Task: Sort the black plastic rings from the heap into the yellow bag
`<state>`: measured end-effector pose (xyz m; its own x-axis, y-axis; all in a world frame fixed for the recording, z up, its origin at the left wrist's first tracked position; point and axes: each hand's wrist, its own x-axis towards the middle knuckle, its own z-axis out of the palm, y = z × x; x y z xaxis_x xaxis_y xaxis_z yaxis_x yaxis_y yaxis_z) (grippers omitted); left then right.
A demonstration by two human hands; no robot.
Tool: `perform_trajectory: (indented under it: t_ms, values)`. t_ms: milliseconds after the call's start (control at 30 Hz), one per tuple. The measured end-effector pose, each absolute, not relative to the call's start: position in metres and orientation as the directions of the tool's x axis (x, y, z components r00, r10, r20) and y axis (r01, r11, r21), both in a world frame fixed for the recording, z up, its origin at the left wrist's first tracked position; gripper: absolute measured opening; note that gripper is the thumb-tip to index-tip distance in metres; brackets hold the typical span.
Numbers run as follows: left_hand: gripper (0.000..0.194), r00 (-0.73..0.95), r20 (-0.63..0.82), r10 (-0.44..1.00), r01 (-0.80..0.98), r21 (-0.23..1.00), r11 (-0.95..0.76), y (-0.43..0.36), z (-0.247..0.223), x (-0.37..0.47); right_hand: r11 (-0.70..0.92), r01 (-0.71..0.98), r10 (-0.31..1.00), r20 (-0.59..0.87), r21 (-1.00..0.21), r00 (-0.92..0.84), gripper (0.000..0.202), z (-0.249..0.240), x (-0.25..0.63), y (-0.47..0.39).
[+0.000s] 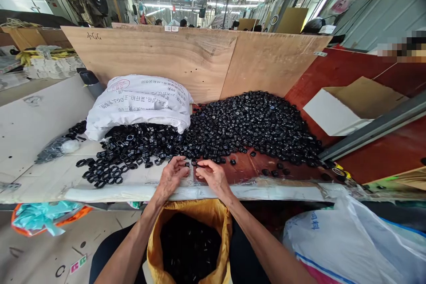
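Both hands are over the table's front edge, close together. My left hand (pixel 173 175) pinches a small black ring (pixel 187 164) between thumb and fingers. My right hand (pixel 213 176) has its thumb and fingers drawn together at a small dark piece, partly hidden by the fingertips. Behind the left hand lie loose black rings (pixel 124 153). A large heap of black caps (pixel 253 124) spreads behind and to the right. Below the hands, a yellow sack (pixel 156 235) stands open between the knees, with black pieces inside.
A white printed sack (pixel 143 104) rests on the rings at the left. Wooden boards (pixel 166 60) close off the back. An open carton (pixel 336 108) is at the right, and a clear plastic bag (pixel 326 235) hangs below the right edge. A dark bottle (pixel 90 82) stands back left.
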<state>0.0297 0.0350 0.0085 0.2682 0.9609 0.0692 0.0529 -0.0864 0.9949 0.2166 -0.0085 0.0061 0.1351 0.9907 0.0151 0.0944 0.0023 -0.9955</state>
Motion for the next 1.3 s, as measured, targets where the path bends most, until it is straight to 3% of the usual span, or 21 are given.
perform_trajectory:
  t_ms: [67, 167, 667, 933, 1067, 1167, 1300]
  values:
    - [0.039, 0.335, 0.013, 0.942, -0.055, 0.998, 0.006, 0.034, 0.012, 0.028, 0.022, 0.021, 0.991, 0.025, -1.000, 0.132, 0.034, 0.007, 0.209, -0.008]
    - [0.034, 0.377, 0.000, 0.926, -0.058, 0.998, 0.023, 0.032, 0.016, 0.027, 0.097, 0.053, 0.988, 0.103, -0.994, 0.116, 0.031, 0.008, 0.205, -0.008]
    - [0.020, 0.335, 0.275, 0.901, 0.111, 0.938, -0.328, 0.029, 0.008, 0.026, 0.171, 0.226, 0.979, 0.190, -0.959, 0.068, 0.024, 0.005, 0.204, -0.010]
    - [0.026, 0.388, 0.064, 0.919, -0.003, 0.998, -0.068, 0.030, 0.007, 0.027, 0.417, 0.378, 0.889, 0.457, -0.827, 0.020, 0.020, 0.004, 0.207, -0.011]
    - [0.022, 0.354, 0.148, 0.923, 0.011, 0.987, -0.163, 0.028, 0.010, 0.028, 0.283, 0.385, 0.944, 0.327, -0.879, 0.053, 0.023, 0.002, 0.205, -0.010]
    - [0.019, 0.354, 0.253, 0.900, 0.051, 0.956, -0.288, 0.025, 0.014, 0.028, 0.197, 0.494, 0.960, 0.269, -0.847, 0.077, 0.037, 0.001, 0.202, -0.007]
    - [0.021, 0.372, 0.233, 0.898, 0.039, 0.963, -0.266, 0.024, 0.012, 0.029, 0.171, 0.530, 0.958, 0.267, -0.830, 0.108, 0.042, 0.003, 0.200, -0.009]
